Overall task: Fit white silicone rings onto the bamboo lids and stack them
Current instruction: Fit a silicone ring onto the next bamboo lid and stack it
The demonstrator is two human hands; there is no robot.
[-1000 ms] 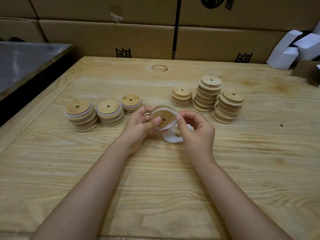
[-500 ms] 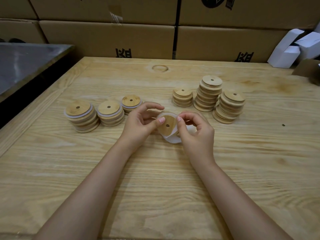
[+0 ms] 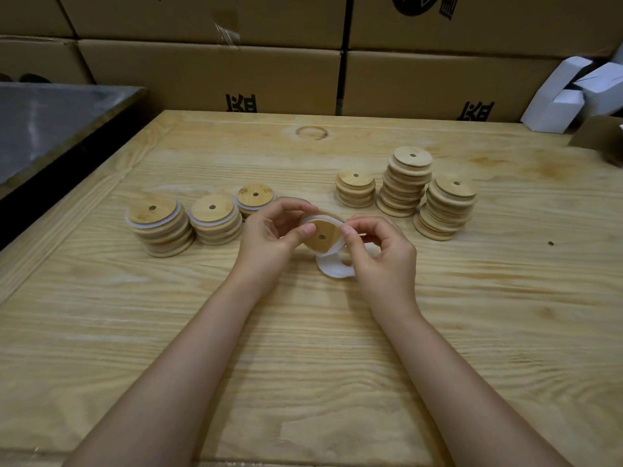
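Observation:
My left hand [image 3: 269,237] grips a round bamboo lid [image 3: 322,237] tilted toward me, thumb on its face. A white silicone ring [image 3: 315,220] wraps the lid's rim, and my right hand [image 3: 381,254] pinches the ring at the lid's right edge. A small heap of loose white rings [image 3: 332,267] lies on the table under my right hand, partly hidden. Three stacks of ringed lids [image 3: 158,224] stand at the left. Three stacks of bare lids [image 3: 404,183] stand at the right.
The wooden table [image 3: 303,348] has a raised border on its left side. Cardboard boxes [image 3: 209,75] line the back. White cartons [image 3: 559,99] lie at the far right. A grey metal surface [image 3: 50,119] sits to the left, across a dark gap.
The lid has turned between my fingers, and the ring now sits further round its rim. Both hands stay above the loose rings.

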